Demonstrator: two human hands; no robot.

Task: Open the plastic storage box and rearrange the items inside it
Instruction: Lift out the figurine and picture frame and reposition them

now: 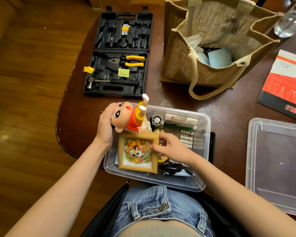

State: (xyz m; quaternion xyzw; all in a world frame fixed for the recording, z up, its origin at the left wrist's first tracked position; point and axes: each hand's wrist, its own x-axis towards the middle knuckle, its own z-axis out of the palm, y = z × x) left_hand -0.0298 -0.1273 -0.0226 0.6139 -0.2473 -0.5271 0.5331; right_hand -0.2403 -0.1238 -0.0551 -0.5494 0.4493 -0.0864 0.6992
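Observation:
A clear plastic storage box (201,183) stands open at the table's near edge, with its lid (277,161) lying to the right. My left hand (105,124) grips the head of a cartoon boy figure (128,116), which is tilted with its legs up over the box's far left corner. My right hand (170,147) holds the right side of a small wooden picture frame (138,151) above the box's left half. Inside lie batteries (186,138), a small fan (156,120), a black cable (173,169) and a roll of tape.
An open black tool case (118,53) with pliers and a hammer lies at the far left of the table. A jute bag (210,47) stands behind the box. A red and black booklet (287,84) and a clear bottle (290,19) are at the right.

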